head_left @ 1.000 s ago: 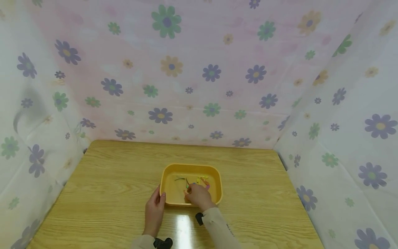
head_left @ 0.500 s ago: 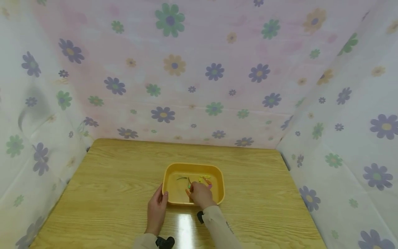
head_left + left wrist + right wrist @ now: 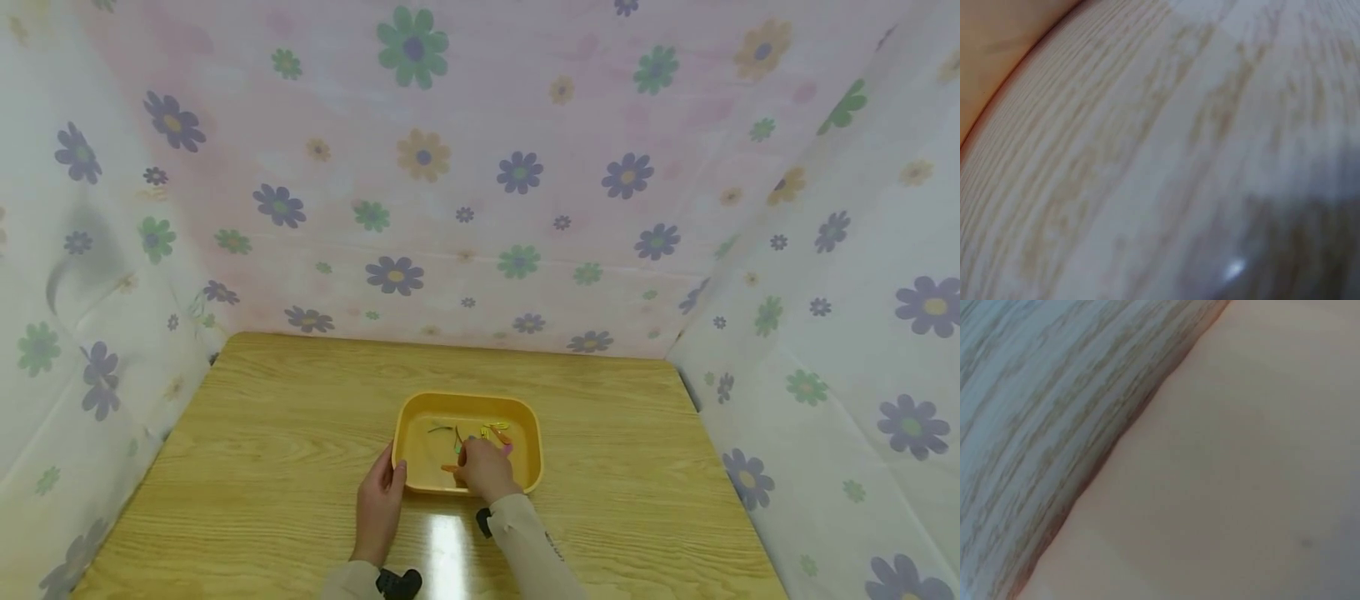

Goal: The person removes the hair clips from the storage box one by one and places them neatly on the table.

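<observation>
A yellow rectangular tray stands on the wooden table in the head view. My left hand grips its left end, thumb over the rim and fingers along the outside wall. Inside the tray, my right hand pinches a slender orange piece, whose end sticks out left of the fingertips. Beyond that hand lie small coloured pieces: yellow looped ones, an orange one, a pink one and a thin dark green strip. They are too small to name, and the right hand hides some of them.
The wooden table surrounds the tray. Flower-printed cloth hangs behind the table and at both sides. Both wrist views show mostly blurred skin and table grain.
The orange piece at my right fingertips has turned from steeply slanted to nearly level. My left hand keeps its grip on the tray. The whole head view has shifted slightly.
</observation>
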A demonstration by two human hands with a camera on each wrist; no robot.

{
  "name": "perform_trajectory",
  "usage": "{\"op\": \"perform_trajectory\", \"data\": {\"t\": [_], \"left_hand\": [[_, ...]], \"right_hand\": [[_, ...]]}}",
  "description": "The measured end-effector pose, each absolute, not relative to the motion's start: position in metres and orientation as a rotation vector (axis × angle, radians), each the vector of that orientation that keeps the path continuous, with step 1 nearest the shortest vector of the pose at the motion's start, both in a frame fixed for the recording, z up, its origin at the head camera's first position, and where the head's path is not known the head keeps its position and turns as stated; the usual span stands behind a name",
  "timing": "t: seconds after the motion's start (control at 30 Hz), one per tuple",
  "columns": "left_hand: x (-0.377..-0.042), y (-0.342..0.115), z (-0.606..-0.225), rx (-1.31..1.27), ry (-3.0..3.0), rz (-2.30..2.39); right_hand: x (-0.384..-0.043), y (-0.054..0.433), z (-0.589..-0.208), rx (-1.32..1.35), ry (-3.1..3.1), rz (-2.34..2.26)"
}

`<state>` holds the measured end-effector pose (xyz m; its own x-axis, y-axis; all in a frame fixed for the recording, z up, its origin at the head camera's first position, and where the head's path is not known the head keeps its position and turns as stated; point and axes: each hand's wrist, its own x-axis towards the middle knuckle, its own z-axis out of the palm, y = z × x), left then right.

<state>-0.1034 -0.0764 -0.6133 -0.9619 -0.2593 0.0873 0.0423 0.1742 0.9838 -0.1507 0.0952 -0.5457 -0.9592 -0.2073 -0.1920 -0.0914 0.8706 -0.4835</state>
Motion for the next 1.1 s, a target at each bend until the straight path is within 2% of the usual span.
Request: {"op": "perform_trajectory", "data": {"t": [1.1], "left_hand": [[-0.1037,-0.0753,-0.6126,0.199,-2.183,-1.86]], "right_hand": [[-0.1526,0.1018,-0.5462,-0.258,2.817,-1.025]]}}
